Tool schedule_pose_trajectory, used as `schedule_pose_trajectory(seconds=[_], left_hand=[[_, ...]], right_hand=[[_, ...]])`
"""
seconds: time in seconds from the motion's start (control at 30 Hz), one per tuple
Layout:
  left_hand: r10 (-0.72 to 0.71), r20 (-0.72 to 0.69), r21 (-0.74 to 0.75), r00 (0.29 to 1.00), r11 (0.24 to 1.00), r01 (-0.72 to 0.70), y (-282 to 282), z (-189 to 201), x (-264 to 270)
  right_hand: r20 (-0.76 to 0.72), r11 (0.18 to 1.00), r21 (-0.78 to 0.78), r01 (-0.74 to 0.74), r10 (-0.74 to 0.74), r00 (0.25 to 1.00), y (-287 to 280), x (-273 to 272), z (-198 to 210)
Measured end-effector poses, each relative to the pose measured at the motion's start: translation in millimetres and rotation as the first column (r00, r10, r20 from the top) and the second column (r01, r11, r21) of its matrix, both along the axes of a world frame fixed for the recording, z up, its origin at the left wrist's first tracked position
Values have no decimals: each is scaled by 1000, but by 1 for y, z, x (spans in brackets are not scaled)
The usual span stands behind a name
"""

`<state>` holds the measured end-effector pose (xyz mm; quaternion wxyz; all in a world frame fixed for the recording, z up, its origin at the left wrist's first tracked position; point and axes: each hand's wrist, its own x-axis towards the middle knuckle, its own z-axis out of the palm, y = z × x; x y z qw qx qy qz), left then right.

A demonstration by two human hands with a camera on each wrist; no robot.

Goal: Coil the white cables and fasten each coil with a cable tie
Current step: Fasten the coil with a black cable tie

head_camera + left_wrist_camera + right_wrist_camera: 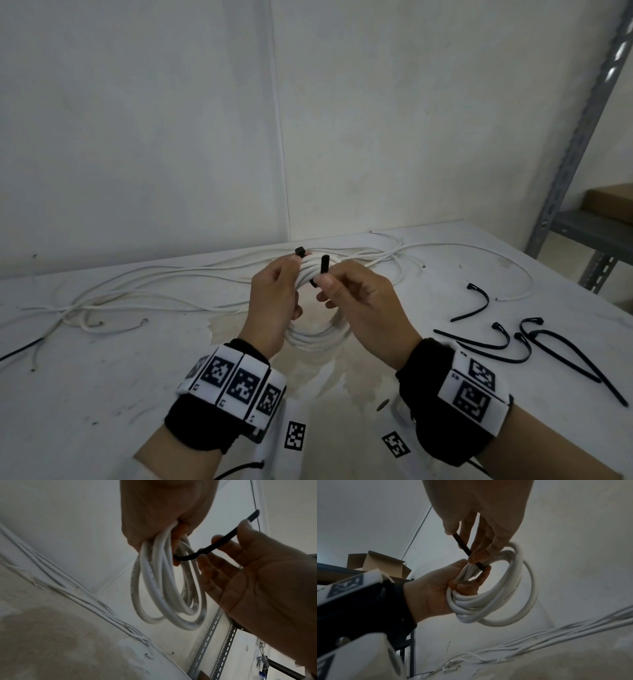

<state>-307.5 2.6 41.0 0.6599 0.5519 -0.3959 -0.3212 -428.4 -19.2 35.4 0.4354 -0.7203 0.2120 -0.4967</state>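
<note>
My left hand [274, 298] grips a coil of white cable [318, 337] at its top and holds it above the table. A black cable tie [324, 264] passes around the gripped bundle, and its square head [300, 251] sticks up above my left fingers. My right hand [359, 301] pinches the tie's strap between thumb and forefinger, just right of the coil. In the left wrist view the coil [164, 581] hangs from my left hand [163, 513] and the tie [214, 545] curves out to my right hand [257, 581]. The right wrist view shows the strap [462, 545] running into the bundle [505, 595].
Loose white cables [154, 291] lie spread along the back of the white table [102, 394]. Several spare black cable ties [513, 342] lie at the right. A metal shelf rack [582, 137] with a cardboard box [609, 202] stands beyond the table's right edge.
</note>
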Motion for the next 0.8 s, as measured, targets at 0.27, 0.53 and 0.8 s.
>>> schedule_pose_trajectory(seconds=[0.27, 0.53, 0.8], left_hand=[[-15, -99, -3, 995, 1000, 15, 0, 1, -5], [-13, -51, -7, 999, 1000, 13, 0, 1, -8], [-13, -51, 0, 999, 1000, 13, 2, 2, -7]], right_hand=[[-49, 992, 123, 28, -22, 999, -4, -1, 13], [-270, 991, 94, 98, -70, 960, -7, -1, 20], [-297, 989, 108, 100, -64, 953, -7, -1, 23]])
